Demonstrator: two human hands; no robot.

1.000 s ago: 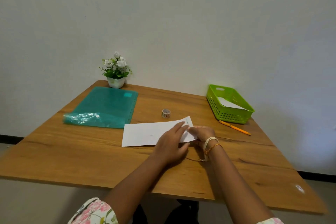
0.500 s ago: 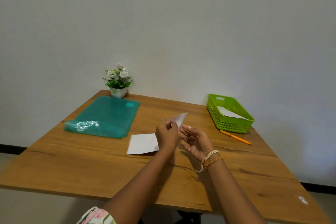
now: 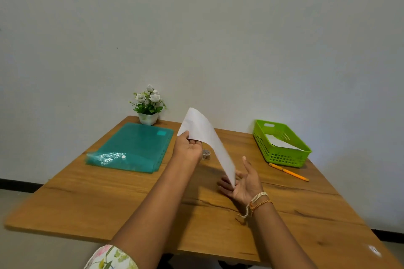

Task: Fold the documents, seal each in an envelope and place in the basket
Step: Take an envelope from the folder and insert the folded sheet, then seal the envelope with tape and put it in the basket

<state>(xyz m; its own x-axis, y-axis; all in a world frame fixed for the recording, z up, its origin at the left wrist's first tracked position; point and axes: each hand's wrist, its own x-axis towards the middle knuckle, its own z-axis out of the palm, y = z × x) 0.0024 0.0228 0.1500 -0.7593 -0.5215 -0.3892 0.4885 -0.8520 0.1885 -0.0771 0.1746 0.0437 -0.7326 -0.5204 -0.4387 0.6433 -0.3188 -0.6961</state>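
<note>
**Sheet in the air, slanting from my left hand down to my right**

I have the white sheet lifted off the table, and it runs on a diagonal: the far, high end sits at my left hand, the near, low end comes down to my right hand. My left thumb and fingers pinch the upper edge of the paper. My right hand lies palm up with its fingers loosely spread, and the lower corner of the sheet meets those fingers; I cannot tell whether they actually pinch it or only support it. So the long axis points from upper left to lower right, away from me and toward the green basket, which stands well apart on the right and already holds something white. My right hand is the nearer one to the basket. I judge this paper isn't ready for it yet.
</note>
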